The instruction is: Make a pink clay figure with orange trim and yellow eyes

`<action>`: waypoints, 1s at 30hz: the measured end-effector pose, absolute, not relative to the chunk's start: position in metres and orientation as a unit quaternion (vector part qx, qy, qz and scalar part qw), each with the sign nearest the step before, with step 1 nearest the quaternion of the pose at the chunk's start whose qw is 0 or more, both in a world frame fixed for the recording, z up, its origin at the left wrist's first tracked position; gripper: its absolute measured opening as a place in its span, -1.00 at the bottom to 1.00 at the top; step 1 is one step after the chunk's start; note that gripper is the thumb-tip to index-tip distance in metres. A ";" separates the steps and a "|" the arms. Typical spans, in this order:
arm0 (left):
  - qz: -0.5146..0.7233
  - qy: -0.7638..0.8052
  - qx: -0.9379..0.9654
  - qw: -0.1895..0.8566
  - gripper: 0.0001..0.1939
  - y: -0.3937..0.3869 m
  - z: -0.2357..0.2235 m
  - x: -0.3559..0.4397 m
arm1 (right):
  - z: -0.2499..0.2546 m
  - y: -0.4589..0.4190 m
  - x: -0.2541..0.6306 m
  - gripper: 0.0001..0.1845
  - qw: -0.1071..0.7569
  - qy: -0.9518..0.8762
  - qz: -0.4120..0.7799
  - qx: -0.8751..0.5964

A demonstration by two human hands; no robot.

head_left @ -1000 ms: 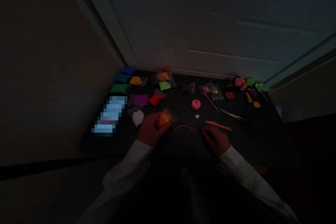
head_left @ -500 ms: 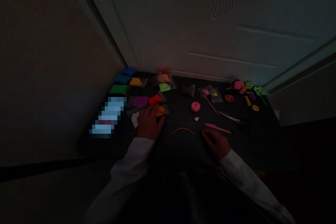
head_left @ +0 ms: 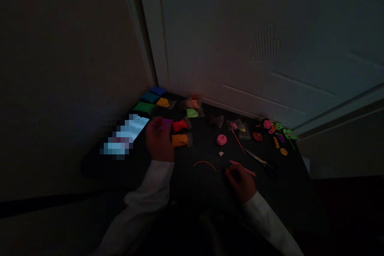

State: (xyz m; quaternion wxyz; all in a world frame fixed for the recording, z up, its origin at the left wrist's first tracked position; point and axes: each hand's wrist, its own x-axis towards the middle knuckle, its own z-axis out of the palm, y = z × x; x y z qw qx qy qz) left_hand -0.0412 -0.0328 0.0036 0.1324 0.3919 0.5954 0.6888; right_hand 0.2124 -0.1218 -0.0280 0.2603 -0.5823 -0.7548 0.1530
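Note:
My left hand (head_left: 160,144) is lifted over the left of the dark table, fingers curled and blurred; what they hold, if anything, is hidden. It covers part of a purple clay packet (head_left: 166,124) and is beside an orange clay packet (head_left: 180,140). At the front, my right hand (head_left: 241,183) is closed, with a small orange piece (head_left: 227,171) at its fingertips. A pink clay strip (head_left: 243,168) lies just behind this hand. Between the hands is a thin curved orange strand (head_left: 205,163). Farther back are a small white lump (head_left: 221,154) and a round pink clay piece (head_left: 221,140).
Scissors (head_left: 259,159) lie at the right, near several coloured clay shapes (head_left: 276,130). A pink stick (head_left: 238,141) points toward them. Red (head_left: 180,125), light green (head_left: 192,113) and green (head_left: 144,107) packets stand farther back. A lit phone (head_left: 127,134) lies at left.
My left hand has risen off the orange packet and shifted left, and the white packet formerly under it is out of sight. My right hand stays near the pink strip. The camera view has tilted.

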 end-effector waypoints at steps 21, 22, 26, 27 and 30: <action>0.415 0.417 0.809 0.000 -0.80 -0.055 -0.030 -0.029 | -0.024 -0.150 0.219 -0.50 0.128 -0.814 0.056 -0.564; 0.422 0.429 0.799 0.000 -0.80 -0.055 -0.031 -0.029 | -0.023 -0.152 0.217 -0.49 0.106 -0.818 0.044 -0.564; 0.433 0.445 0.784 -0.005 -0.82 -0.051 -0.032 -0.026 | -0.021 -0.157 0.212 -0.46 0.057 -0.836 0.034 -0.545; 0.436 0.444 0.783 -0.006 -0.82 -0.051 -0.032 -0.026 | -0.021 -0.158 0.212 -0.45 0.053 -0.837 0.034 -0.543; 0.439 0.445 0.780 0.000 -0.82 -0.050 -0.033 -0.025 | -0.020 -0.158 0.213 -0.43 0.052 -0.826 0.031 -0.560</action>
